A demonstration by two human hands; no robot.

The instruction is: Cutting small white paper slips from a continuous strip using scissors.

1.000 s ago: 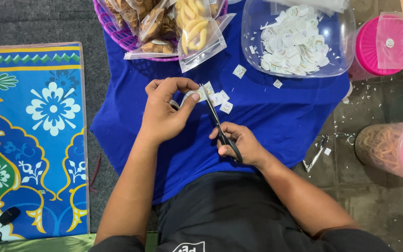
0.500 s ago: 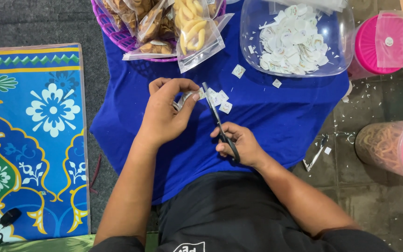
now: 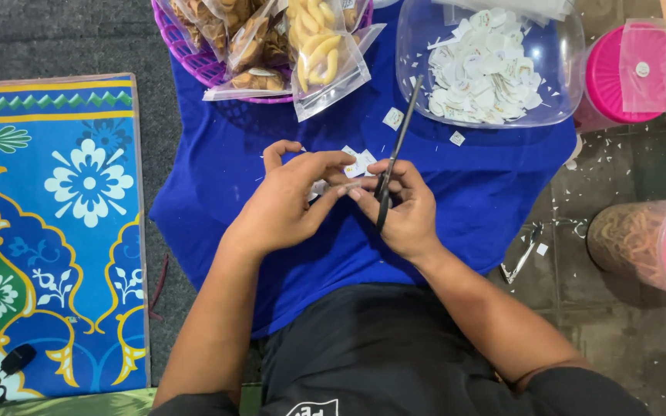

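**Small paper piece pinched between both hands, scissors resting in the right**

I see a small white paper piece [image 3: 324, 187] over the blue cloth [image 3: 217, 169], held between the fingertips of the two hands. The left hand [image 3: 283, 204] pinches it with thumb and forefinger. The right hand [image 3: 402, 208] touches it with its fingertips and also holds the black scissors [image 3: 391, 162]; the blades look closed and point away from me, toward the bowl. I judge the piece very light, thin and easy to bend or tear, so it is best taken at its edge with only the fingertips.

Some more white cut pieces [image 3: 358, 160] lie on the cloth just beyond the hands. The clear plastic bowl [image 3: 564, 69] holds a heap of similar white pieces. The pink basket [image 3: 194, 65] holds clear bags of yellow and brown snacks [image 3: 317, 46]. At the right stand a pink-lidded container [image 3: 618, 77] and a jar [image 3: 641, 239] lying on its side with something brownish inside; I cannot tell what.
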